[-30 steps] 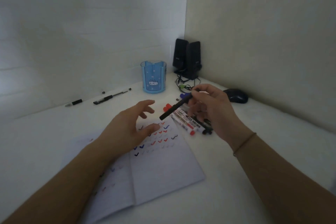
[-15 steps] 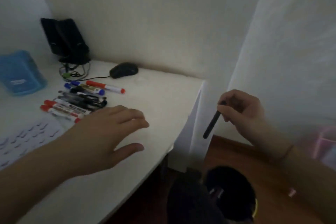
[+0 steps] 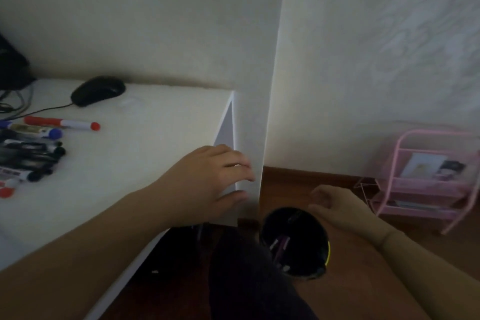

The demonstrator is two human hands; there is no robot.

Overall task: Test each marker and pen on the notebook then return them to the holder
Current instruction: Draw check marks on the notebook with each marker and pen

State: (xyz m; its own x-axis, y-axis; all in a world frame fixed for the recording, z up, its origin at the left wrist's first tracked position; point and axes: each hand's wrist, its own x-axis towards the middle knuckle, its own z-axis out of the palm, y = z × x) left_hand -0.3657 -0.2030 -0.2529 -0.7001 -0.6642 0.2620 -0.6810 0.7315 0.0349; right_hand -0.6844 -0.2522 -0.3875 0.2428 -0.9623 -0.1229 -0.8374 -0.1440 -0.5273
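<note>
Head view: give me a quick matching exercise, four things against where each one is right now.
Things:
1. computer mouse
2. red-capped marker
3. black bin
4. pink wire rack

Places:
A. on the floor, just below the right hand
B. on the floor by the wall, far right
C. at the back of the desk, near the wall
D. lying on the desk, in front of the mouse

Pairs: 1-C, 2-D, 3-A, 4-B
</note>
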